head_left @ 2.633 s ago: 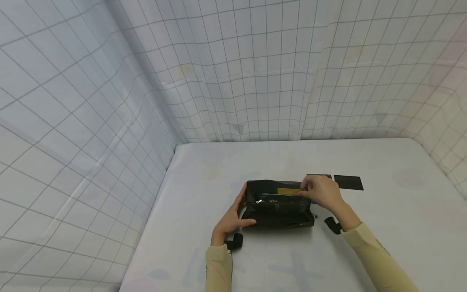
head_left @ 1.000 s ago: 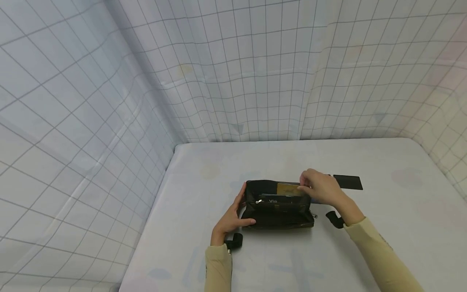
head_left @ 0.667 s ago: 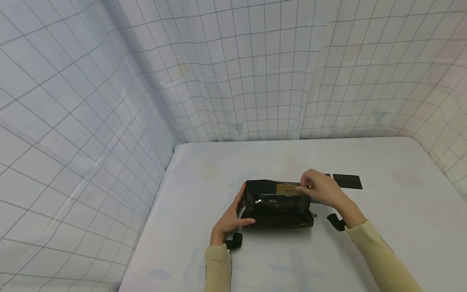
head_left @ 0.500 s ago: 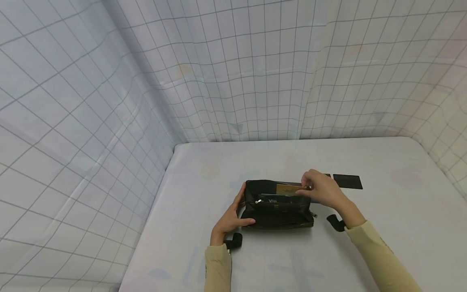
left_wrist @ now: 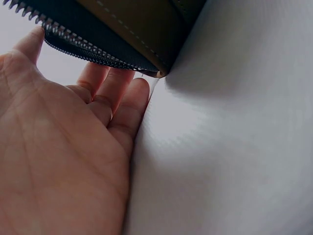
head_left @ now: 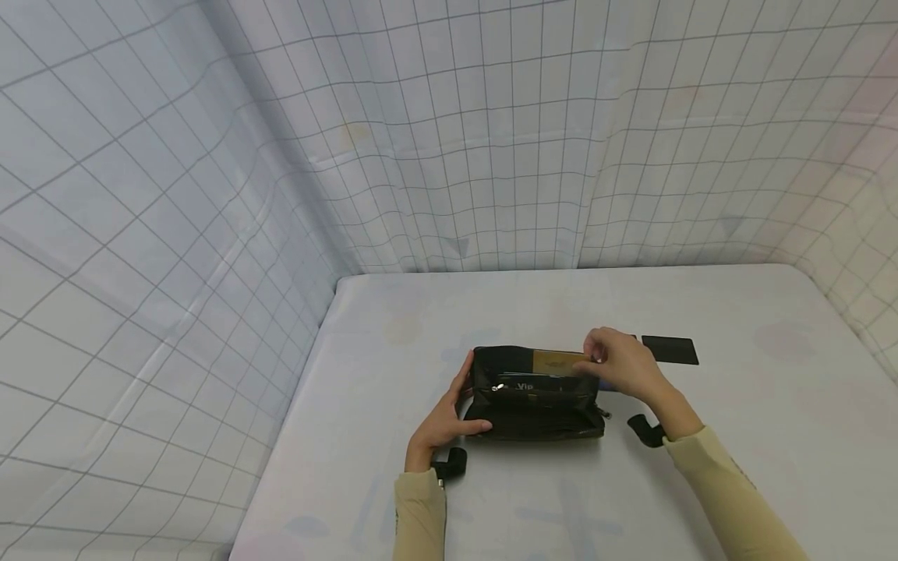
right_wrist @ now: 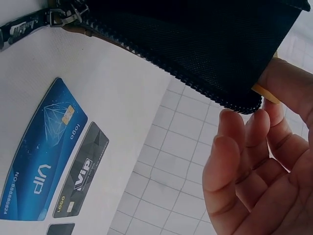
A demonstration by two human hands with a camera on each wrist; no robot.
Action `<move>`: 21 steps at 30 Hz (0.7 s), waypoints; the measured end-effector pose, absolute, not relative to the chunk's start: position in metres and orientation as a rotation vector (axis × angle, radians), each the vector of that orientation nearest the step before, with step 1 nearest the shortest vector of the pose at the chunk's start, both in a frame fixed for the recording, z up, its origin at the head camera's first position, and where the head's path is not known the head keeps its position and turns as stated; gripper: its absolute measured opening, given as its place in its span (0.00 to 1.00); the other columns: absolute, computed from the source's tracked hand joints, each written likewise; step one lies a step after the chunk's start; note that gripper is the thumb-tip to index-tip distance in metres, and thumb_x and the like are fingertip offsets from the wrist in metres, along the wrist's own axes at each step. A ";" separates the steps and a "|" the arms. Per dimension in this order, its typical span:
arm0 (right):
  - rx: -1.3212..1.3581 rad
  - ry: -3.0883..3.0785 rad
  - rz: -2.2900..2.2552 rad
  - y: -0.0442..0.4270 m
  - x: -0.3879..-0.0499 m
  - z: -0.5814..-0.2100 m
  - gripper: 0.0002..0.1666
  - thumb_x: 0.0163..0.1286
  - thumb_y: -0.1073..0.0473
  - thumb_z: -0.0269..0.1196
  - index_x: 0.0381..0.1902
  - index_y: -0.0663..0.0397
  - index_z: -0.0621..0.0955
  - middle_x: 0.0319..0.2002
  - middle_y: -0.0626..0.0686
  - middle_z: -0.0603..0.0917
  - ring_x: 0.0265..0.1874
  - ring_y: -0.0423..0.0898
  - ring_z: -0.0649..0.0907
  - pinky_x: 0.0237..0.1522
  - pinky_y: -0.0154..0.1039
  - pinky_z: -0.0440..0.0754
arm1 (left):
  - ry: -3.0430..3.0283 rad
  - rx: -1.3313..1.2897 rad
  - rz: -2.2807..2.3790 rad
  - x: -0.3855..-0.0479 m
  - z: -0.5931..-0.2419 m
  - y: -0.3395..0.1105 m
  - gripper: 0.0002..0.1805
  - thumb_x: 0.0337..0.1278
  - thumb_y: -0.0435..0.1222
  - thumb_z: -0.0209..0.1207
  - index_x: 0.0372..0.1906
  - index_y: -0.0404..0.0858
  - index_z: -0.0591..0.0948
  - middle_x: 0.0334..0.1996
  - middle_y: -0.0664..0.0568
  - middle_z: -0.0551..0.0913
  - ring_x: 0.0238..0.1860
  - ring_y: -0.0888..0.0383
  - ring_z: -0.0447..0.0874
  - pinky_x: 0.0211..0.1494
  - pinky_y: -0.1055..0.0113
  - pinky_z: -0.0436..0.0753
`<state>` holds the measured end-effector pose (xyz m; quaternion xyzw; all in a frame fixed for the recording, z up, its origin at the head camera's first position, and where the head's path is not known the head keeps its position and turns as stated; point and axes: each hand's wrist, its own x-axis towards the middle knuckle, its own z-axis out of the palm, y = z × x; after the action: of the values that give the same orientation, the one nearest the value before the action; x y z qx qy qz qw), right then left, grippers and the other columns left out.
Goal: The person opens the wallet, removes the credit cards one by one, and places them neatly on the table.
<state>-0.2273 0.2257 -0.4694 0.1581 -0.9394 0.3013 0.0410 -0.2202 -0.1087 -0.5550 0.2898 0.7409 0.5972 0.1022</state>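
A dark zip wallet (head_left: 536, 427) stands spread apart on the table, its zip teeth visible in both wrist views. My left hand (head_left: 442, 421) holds its left end, thumb on the front flap and fingers along the side and back. With thumb and fingers my right hand (head_left: 620, 362) pinches a gold card (head_left: 556, 361) at the wallet's back right. Part of that card sits inside the wallet; in the right wrist view only a yellow edge (right_wrist: 265, 93) shows by the thumb. Another card lettered "Vip" (head_left: 525, 386) shows in the wallet's middle.
Flat on the white table lie a blue VIP card (right_wrist: 46, 152), a dark grey Vip card (right_wrist: 82, 171) and a black card (head_left: 669, 350), right of and behind the wallet. A zip pull (head_left: 605, 414) sticks out at the wallet's right. Grid-patterned curtains (head_left: 456, 156) surround the table.
Compared with 2.6 s ago, the gold card shows more of its face above the wallet's pocket, and my right hand has shifted slightly. My left hand and the wallet have stayed put.
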 end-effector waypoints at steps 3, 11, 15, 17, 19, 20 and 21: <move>0.458 -2.863 0.934 0.226 -0.227 -0.471 0.16 0.55 0.51 0.73 0.26 0.47 0.75 0.24 0.44 0.72 0.22 0.42 0.72 0.23 0.40 0.68 | 2.181 0.854 1.766 -0.221 -0.555 -0.109 0.62 0.43 0.49 0.72 0.76 0.55 0.40 0.74 0.61 0.44 0.70 0.56 0.51 0.67 0.49 0.55; 0.411 -2.822 0.997 0.228 -0.225 -0.473 0.15 0.56 0.51 0.72 0.27 0.48 0.76 0.25 0.44 0.74 0.24 0.43 0.73 0.25 0.40 0.69 | 2.176 0.849 1.749 -0.214 -0.539 -0.107 0.62 0.46 0.35 0.72 0.76 0.49 0.39 0.75 0.53 0.42 0.71 0.51 0.50 0.67 0.48 0.56; 0.382 -2.809 1.045 0.229 -0.225 -0.475 0.15 0.56 0.50 0.72 0.27 0.48 0.76 0.24 0.44 0.75 0.24 0.43 0.73 0.25 0.41 0.69 | 2.164 0.838 1.742 -0.208 -0.524 -0.106 0.61 0.46 0.32 0.71 0.76 0.44 0.39 0.75 0.49 0.43 0.70 0.50 0.51 0.67 0.48 0.55; 0.362 -2.803 1.072 0.230 -0.225 -0.477 0.16 0.56 0.49 0.72 0.26 0.49 0.76 0.24 0.45 0.75 0.24 0.44 0.73 0.24 0.40 0.69 | 2.165 0.827 1.733 -0.207 -0.521 -0.105 0.61 0.46 0.32 0.70 0.76 0.43 0.39 0.75 0.49 0.43 0.70 0.51 0.51 0.67 0.47 0.55; 0.343 -2.796 1.099 0.230 -0.226 -0.478 0.16 0.55 0.49 0.72 0.26 0.49 0.77 0.24 0.45 0.75 0.23 0.44 0.73 0.23 0.40 0.68 | 2.168 0.832 1.727 -0.207 -0.520 -0.106 0.61 0.46 0.32 0.70 0.76 0.42 0.38 0.75 0.49 0.43 0.70 0.50 0.51 0.67 0.47 0.55; 0.336 -2.791 1.108 0.230 -0.226 -0.478 0.16 0.55 0.48 0.72 0.26 0.49 0.77 0.24 0.45 0.76 0.23 0.44 0.73 0.23 0.40 0.68 | 2.170 0.838 1.725 -0.207 -0.520 -0.106 0.61 0.46 0.32 0.70 0.76 0.42 0.38 0.75 0.48 0.43 0.70 0.49 0.51 0.67 0.46 0.55; 0.330 -2.785 1.117 0.230 -0.226 -0.479 0.16 0.55 0.48 0.72 0.26 0.49 0.78 0.24 0.46 0.76 0.23 0.44 0.73 0.23 0.40 0.69 | 2.168 0.844 1.727 -0.207 -0.520 -0.106 0.61 0.46 0.33 0.70 0.76 0.41 0.38 0.75 0.48 0.43 0.70 0.49 0.51 0.66 0.46 0.55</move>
<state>-0.2260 0.2298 -0.4790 0.1092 -0.9208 0.3692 0.0615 -0.2071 -0.1059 -0.5199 0.2892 0.7427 0.5916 0.1216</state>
